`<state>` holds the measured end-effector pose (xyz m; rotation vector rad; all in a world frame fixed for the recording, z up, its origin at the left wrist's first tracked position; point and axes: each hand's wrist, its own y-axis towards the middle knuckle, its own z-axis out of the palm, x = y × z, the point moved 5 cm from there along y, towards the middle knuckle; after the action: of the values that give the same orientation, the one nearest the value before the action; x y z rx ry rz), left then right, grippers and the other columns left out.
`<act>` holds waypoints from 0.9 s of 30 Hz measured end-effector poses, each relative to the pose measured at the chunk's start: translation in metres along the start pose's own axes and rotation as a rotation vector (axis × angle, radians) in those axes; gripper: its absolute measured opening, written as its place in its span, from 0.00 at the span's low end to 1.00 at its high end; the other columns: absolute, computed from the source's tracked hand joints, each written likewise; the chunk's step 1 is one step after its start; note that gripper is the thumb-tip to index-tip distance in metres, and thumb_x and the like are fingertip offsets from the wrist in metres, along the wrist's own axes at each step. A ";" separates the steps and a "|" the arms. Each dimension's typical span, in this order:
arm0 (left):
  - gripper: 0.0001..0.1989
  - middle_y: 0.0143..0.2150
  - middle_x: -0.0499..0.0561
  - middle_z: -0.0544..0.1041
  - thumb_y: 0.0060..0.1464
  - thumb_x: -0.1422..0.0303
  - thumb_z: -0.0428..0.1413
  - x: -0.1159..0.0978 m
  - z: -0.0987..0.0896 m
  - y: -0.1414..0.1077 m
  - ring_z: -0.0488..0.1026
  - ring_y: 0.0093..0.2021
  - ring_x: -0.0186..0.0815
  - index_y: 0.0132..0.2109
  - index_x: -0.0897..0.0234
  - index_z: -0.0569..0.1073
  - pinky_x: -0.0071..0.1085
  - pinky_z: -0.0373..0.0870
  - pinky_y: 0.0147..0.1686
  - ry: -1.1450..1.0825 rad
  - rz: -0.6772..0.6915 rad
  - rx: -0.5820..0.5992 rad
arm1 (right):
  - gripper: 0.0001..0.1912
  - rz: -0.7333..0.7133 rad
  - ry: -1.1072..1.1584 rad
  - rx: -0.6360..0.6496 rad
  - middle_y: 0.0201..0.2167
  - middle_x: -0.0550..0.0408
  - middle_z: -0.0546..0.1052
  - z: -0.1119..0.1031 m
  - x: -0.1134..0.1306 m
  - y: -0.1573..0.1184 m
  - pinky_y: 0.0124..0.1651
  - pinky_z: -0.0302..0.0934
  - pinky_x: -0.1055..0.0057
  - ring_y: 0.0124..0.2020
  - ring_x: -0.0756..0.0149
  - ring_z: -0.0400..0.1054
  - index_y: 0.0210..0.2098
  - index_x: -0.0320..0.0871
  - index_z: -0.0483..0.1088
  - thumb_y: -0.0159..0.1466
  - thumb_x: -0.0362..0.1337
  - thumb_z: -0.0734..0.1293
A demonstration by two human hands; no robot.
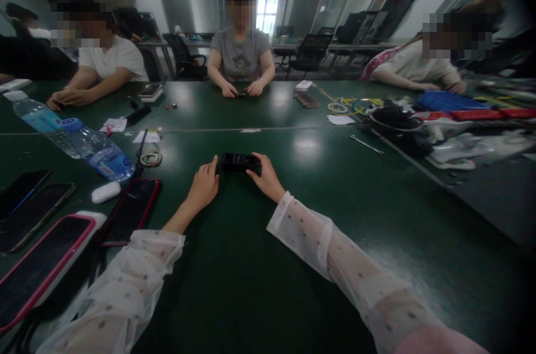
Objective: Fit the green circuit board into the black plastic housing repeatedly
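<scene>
A small black rectangular device point(235, 162) lies on the dark green table point(251, 264) in front of me. My right hand point(267, 176) grips its right end, with the thumb at the near side and the fingers at the far side. Just left of the device is my left hand point(204, 181), its index finger stretched forward by the device's left end. The other left fingers look bent, and nothing shows in them.
At the left are water bottles point(103, 153), a white case point(106, 192), a red-edged phone point(138, 210) and several other phones. A wrench point(366, 144), cables point(355, 107) and a blue tray point(452, 101) lie right. People sit across the table.
</scene>
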<state>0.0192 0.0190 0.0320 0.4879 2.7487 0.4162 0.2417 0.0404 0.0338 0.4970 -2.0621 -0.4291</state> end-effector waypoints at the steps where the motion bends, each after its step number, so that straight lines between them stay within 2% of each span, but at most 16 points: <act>1: 0.32 0.60 0.63 0.68 0.66 0.68 0.43 0.000 0.000 0.000 0.64 0.59 0.46 0.72 0.67 0.42 0.45 0.67 0.54 -0.003 0.004 -0.003 | 0.32 0.008 -0.006 0.000 0.56 0.46 0.66 0.000 -0.001 0.000 0.63 0.61 0.47 0.58 0.52 0.64 0.63 0.47 0.57 0.62 0.36 0.70; 6: 0.33 0.60 0.60 0.68 0.65 0.69 0.43 -0.003 -0.003 0.000 0.64 0.59 0.45 0.73 0.60 0.39 0.45 0.67 0.53 -0.014 0.018 -0.007 | 0.38 0.048 -0.015 0.026 0.57 0.46 0.65 -0.002 -0.002 -0.001 0.62 0.60 0.43 0.59 0.51 0.62 0.65 0.49 0.55 0.59 0.37 0.73; 14: 0.33 0.63 0.58 0.66 0.64 0.74 0.43 -0.010 -0.007 0.000 0.64 0.61 0.43 0.73 0.53 0.43 0.45 0.66 0.55 -0.030 0.028 0.005 | 0.35 0.056 -0.046 0.051 0.55 0.47 0.68 0.001 0.000 0.000 0.62 0.60 0.44 0.57 0.51 0.64 0.63 0.50 0.59 0.59 0.33 0.72; 22: 0.31 0.63 0.55 0.68 0.64 0.75 0.43 -0.012 -0.014 0.000 0.64 0.62 0.42 0.71 0.52 0.49 0.44 0.67 0.56 -0.063 0.015 -0.005 | 0.31 0.086 -0.043 0.078 0.55 0.48 0.70 0.002 -0.004 -0.001 0.59 0.61 0.41 0.57 0.49 0.65 0.60 0.52 0.61 0.59 0.33 0.72; 27: 0.25 0.66 0.56 0.66 0.69 0.66 0.39 -0.010 -0.012 0.000 0.63 0.64 0.41 0.70 0.57 0.52 0.45 0.64 0.59 -0.156 0.005 0.013 | 0.28 0.097 -0.029 0.110 0.53 0.49 0.70 0.002 -0.006 -0.001 0.56 0.63 0.41 0.56 0.48 0.65 0.56 0.53 0.62 0.59 0.33 0.72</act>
<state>0.0245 0.0128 0.0452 0.5083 2.6016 0.3466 0.2426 0.0423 0.0277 0.4564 -2.1357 -0.2678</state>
